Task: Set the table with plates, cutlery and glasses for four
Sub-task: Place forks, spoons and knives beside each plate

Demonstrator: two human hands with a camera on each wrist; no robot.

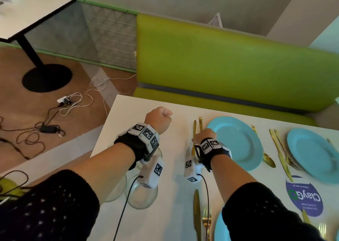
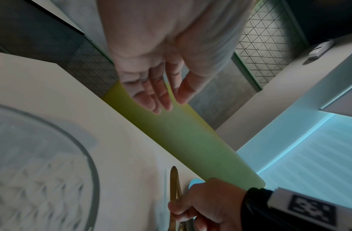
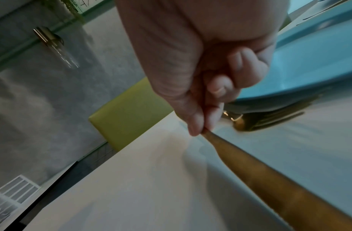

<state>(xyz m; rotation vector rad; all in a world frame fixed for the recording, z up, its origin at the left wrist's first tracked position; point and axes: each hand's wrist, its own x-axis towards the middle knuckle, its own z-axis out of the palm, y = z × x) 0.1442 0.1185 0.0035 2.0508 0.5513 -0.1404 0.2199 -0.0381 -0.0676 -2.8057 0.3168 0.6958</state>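
Observation:
My right hand (image 1: 199, 137) pinches a gold knife (image 1: 194, 129) between thumb and forefinger, just left of a blue plate (image 1: 236, 141). In the right wrist view the knife (image 3: 270, 171) slants low over the white table (image 3: 131, 187), and a gold fork (image 3: 270, 118) lies beside the plate's rim (image 3: 309, 70). My left hand (image 1: 161, 118) hovers over the table's far left part, its fingers (image 2: 157, 96) loosely extended and holding nothing. Two clear glasses (image 1: 145, 196) stand under my left forearm.
A second blue plate (image 1: 311, 154) sits to the right, with a gold spoon (image 1: 264, 149), knife and fork between the plates. A third plate (image 1: 220, 228), knife (image 1: 197, 213) and fork (image 1: 207, 218) are nearest me. A green bench (image 1: 220, 66) runs behind the table. Cables lie on the floor.

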